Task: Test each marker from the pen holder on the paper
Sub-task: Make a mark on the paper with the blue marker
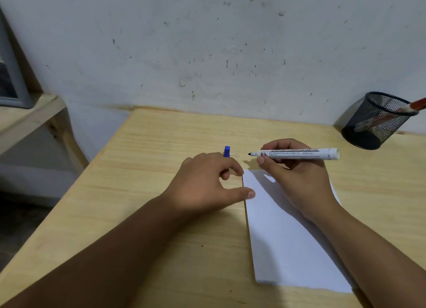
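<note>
My right hand (297, 176) grips a white marker (299, 153) held level, its uncapped dark tip pointing left above the table. A blue cap (226, 151) sticks up between the fingers of my left hand (207, 183), whose thumb rests at the left edge of the white paper (288, 238). The paper lies flat under my right wrist and looks blank where it shows. A black mesh pen holder (378, 121) stands at the far right by the wall with a red-capped marker (412, 106) leaning in it.
The wooden table (161, 160) butts against a stained white wall. A second wooden surface (27, 116) sits lower at the far left, with a gap between it and the table's left edge.
</note>
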